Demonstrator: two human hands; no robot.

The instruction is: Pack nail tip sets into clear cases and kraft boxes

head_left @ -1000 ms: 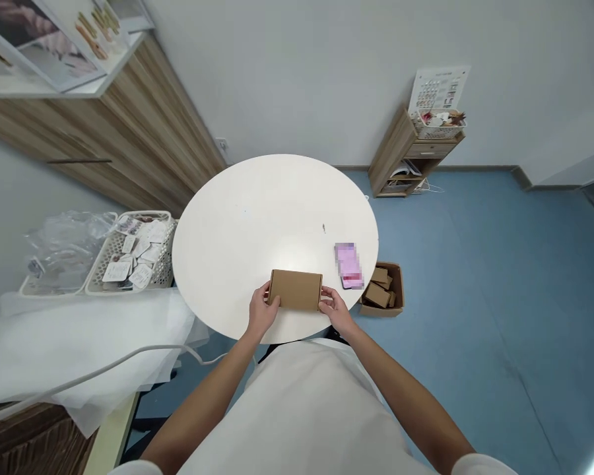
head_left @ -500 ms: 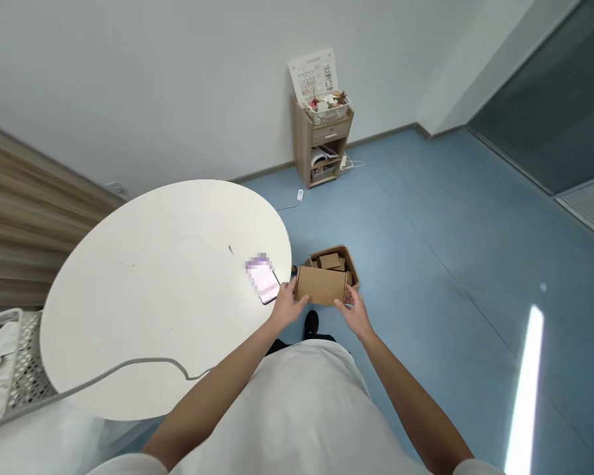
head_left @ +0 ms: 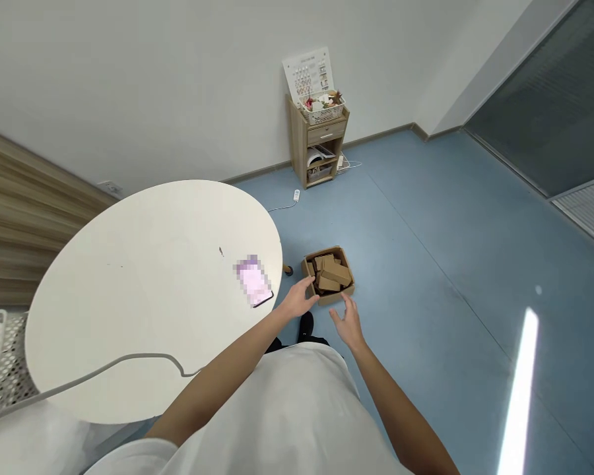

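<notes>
Below my hands, an open brown carton (head_left: 330, 299) stands on the blue floor. Several small flat cardboard boxes lie jumbled inside it, one long box (head_left: 335, 271) slanting across the top of the others. My left hand (head_left: 298, 298) is above the carton's near left side, fingers apart and holding nothing. Over the near right side is my right hand (head_left: 348, 322), also empty, with its fingers spread. A phone (head_left: 255, 280) with a lit, partly blurred screen lies on the table to the left of my left hand.
A round white table (head_left: 153, 277) fills the left side, a grey cable (head_left: 123, 358) crossing its near part. A white basket (head_left: 10, 359) is at far left. By the wall stands a small wooden cabinet (head_left: 321, 142) bearing a basket. My shoe (head_left: 305, 324) is close to the carton.
Both hands have let go of the flat cardboard box they held, and it now appears to lie among the boxes in the carton. The view has shifted slightly.
</notes>
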